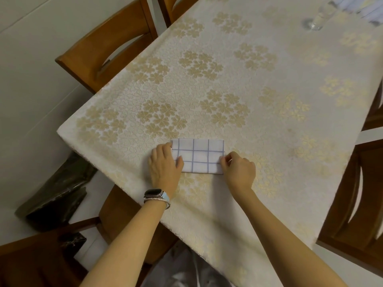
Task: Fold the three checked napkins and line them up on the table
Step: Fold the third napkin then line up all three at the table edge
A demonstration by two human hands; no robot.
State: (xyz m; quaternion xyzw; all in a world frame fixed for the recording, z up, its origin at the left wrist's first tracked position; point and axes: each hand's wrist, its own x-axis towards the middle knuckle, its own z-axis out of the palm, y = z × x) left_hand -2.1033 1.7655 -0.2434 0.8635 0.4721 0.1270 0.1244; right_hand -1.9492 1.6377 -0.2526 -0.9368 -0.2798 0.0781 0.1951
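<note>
A white napkin with a blue check (200, 156) lies folded into a small rectangle on the table (238, 83), near its front edge. My left hand (163, 166) lies flat on the napkin's left end, fingers together, pressing it down. My right hand (238, 167) pinches the napkin's right edge between thumb and fingers. More checked cloth (360, 7) lies blurred at the far right corner of the table; how many pieces it holds cannot be told.
A cream cloth with gold flowers covers the table. A clear glass (317, 17) stands far right, by the other cloth. Wooden chairs stand at the left (109, 46), the far end and the right (356, 204). A dark stone block (56, 195) sits on the floor at left.
</note>
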